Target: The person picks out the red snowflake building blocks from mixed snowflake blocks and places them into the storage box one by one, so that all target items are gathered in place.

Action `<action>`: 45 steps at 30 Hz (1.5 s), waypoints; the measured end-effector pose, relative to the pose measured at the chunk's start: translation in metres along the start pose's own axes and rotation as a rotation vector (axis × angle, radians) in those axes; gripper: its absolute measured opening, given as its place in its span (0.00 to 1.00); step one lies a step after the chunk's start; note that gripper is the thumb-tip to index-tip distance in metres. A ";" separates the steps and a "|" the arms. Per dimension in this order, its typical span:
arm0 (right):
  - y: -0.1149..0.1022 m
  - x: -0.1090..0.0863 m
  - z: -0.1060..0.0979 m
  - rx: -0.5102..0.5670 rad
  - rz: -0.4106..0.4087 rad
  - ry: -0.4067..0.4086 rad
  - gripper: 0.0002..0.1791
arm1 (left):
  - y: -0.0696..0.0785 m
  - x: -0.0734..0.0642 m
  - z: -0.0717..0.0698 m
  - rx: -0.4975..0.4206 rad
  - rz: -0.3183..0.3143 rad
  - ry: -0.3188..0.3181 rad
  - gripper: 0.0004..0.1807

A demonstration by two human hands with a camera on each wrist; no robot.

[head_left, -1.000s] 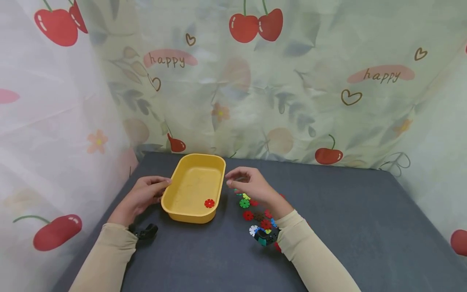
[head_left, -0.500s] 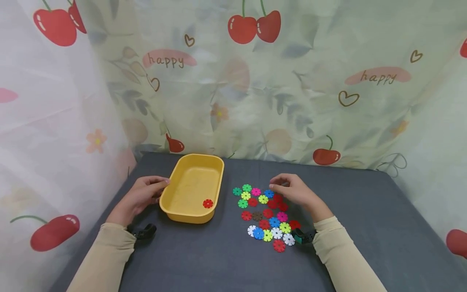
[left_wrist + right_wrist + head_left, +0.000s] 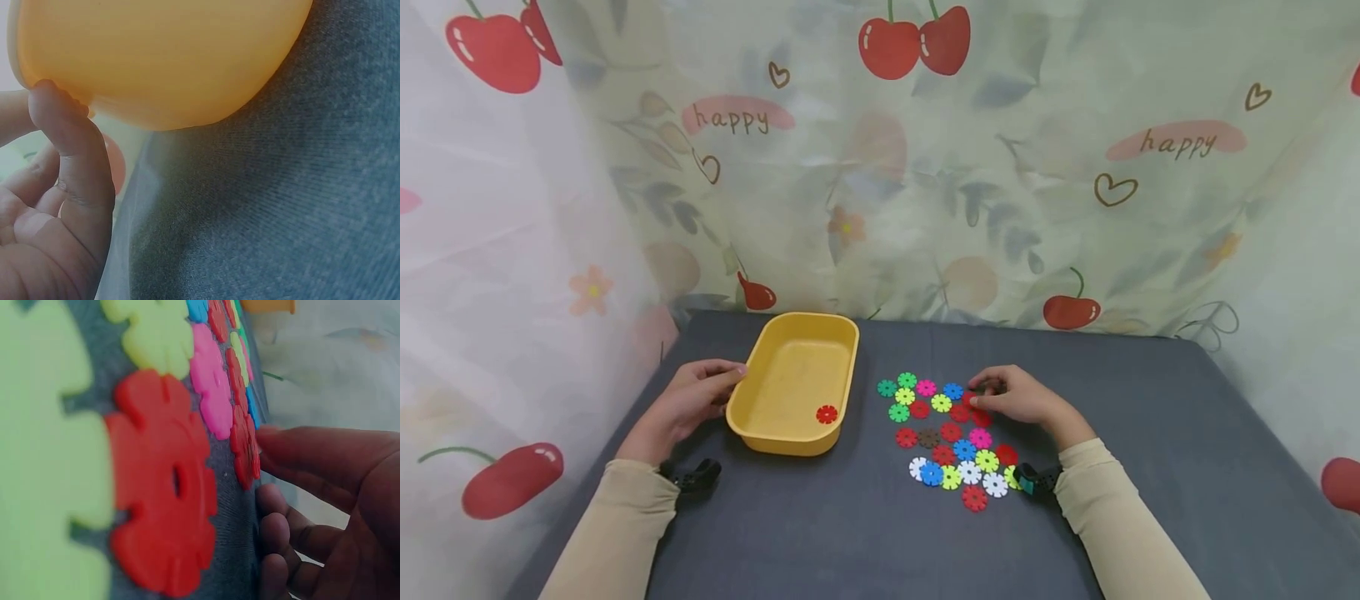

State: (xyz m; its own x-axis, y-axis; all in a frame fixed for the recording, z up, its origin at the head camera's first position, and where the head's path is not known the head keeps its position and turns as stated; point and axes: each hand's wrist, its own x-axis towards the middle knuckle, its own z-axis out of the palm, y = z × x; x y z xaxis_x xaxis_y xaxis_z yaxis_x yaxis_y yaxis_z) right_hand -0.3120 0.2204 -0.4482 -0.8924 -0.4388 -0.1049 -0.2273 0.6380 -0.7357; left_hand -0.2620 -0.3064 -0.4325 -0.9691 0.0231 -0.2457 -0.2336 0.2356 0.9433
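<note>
My left hand point(image 3: 696, 396) grips the left side of a yellow plastic tub point(image 3: 793, 450); in the left wrist view its thumb point(image 3: 69, 131) lies against the wall just below the rim. One red snowflake disc point(image 3: 827, 414) lies inside the tub, near the front right corner. My right hand point(image 3: 1018, 396) is low over the back right of a spread of flat snowflake discs. Its fingertips are right at a red disc point(image 3: 968, 400). The right wrist view shows the thumb at the edge of the red discs point(image 3: 240, 447), with the other fingers bent and apart from it.
Several discs in green, yellow, pink, blue, white, brown and red lie right of the tub, among them a white disc point(image 3: 996, 485) and a brown disc point(image 3: 928, 437). A dark grey cloth point(image 3: 820, 533) covers the table. Printed curtains point(image 3: 910, 208) hang behind and at both sides.
My right hand has moved from beside the tub rightward over the discs, then down to the red ones. The left hand stays on the tub.
</note>
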 end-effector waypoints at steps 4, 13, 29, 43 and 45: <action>0.000 0.001 0.002 -0.022 -0.018 -0.006 0.16 | 0.000 0.001 0.000 -0.004 -0.004 -0.011 0.34; -0.003 0.002 0.003 -0.048 -0.022 -0.002 0.11 | 0.000 0.002 -0.001 -0.027 -0.004 -0.019 0.33; -0.006 0.000 0.001 0.004 -0.018 0.053 0.08 | -0.001 0.001 -0.001 -0.007 0.012 -0.018 0.32; -0.034 -0.006 0.002 0.174 -0.120 0.159 0.10 | -0.002 -0.002 -0.001 -0.012 0.023 -0.004 0.33; -0.045 -0.007 0.006 0.251 -0.140 0.183 0.11 | -0.001 -0.002 0.000 -0.015 0.019 -0.003 0.32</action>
State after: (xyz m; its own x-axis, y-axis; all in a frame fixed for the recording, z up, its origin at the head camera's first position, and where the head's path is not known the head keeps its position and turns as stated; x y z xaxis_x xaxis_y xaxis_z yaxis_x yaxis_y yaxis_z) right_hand -0.2932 0.1911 -0.4188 -0.9196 -0.3760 0.1137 -0.2697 0.3940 -0.8786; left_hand -0.2595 -0.3071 -0.4328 -0.9730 0.0302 -0.2287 -0.2166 0.2208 0.9510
